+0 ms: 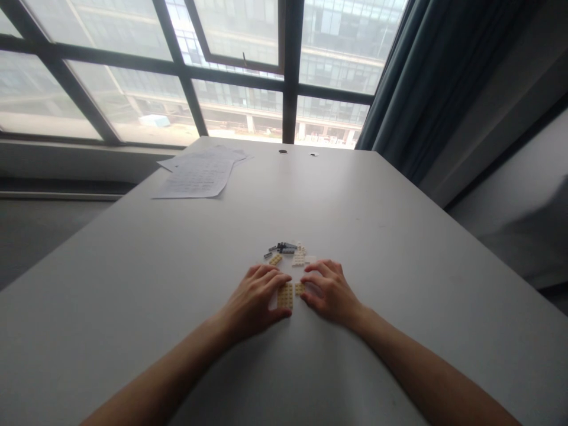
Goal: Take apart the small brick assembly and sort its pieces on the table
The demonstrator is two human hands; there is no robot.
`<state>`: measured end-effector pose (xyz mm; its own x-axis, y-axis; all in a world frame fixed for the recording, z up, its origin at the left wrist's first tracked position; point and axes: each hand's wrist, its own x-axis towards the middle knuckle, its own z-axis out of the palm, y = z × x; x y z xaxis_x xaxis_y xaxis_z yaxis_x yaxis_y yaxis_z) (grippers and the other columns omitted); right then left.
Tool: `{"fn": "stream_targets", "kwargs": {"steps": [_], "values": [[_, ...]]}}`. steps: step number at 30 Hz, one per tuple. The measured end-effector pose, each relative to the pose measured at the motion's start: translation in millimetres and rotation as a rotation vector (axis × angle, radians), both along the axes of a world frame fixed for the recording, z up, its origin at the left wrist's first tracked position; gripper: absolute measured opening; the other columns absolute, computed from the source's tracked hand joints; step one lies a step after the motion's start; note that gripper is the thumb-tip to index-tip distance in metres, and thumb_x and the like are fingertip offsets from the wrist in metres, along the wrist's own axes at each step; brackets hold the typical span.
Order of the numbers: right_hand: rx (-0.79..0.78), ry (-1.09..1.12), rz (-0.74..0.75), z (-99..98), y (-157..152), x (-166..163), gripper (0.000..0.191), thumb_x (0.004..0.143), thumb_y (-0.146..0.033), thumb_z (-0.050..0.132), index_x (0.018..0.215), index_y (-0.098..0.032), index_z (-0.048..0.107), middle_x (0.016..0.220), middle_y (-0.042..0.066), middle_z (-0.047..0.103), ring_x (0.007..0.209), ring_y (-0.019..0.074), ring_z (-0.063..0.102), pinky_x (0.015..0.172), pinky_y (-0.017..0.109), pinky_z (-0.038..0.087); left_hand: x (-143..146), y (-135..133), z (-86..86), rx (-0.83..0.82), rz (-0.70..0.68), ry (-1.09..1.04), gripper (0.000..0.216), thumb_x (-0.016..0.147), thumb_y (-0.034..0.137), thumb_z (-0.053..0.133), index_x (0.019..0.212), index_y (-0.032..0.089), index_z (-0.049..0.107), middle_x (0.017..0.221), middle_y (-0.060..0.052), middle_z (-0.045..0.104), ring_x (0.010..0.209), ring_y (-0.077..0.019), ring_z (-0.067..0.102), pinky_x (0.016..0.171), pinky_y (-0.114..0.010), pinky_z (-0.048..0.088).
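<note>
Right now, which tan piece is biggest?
The tan plate at the left hand; the tan piece by the right hand and the tan brick near the grey pieces are smaller.

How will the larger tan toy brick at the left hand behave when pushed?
The larger tan brick looks like molded plastic, so probably stiff and light. Lying flat on the smooth table, it would likely slide rather than roll. Its raised studs should help grip.

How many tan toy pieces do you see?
3: big piece in the left hand, small piece in the right hand, another piece just beyond the left hand. Hands might hide more.
</note>
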<state>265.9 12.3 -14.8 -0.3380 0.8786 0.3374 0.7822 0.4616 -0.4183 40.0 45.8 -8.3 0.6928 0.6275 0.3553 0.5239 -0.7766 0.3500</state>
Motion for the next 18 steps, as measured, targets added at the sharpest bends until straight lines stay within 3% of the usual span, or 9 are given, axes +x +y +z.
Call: {"fn": "stream_targets", "kwargs": {"steps": [18], "values": [[0.003,0.001,0.017,-1.4,0.8,-1.1,0.016,0.080,-0.031,0.067,0.095,-0.025,0.067,0.115,0.005,0.062,0.112,0.0242,0.048,0.098,0.043,0.032,0.6,1.3,-4.9,-0.003,-0.026,-0.020,0.046,0.069,0.040,0.074,0.109,0.021,0.060,0.103,-0.007,0.066,0.100,-0.0252,0.056,0.093,-0.039,0.037]]}}
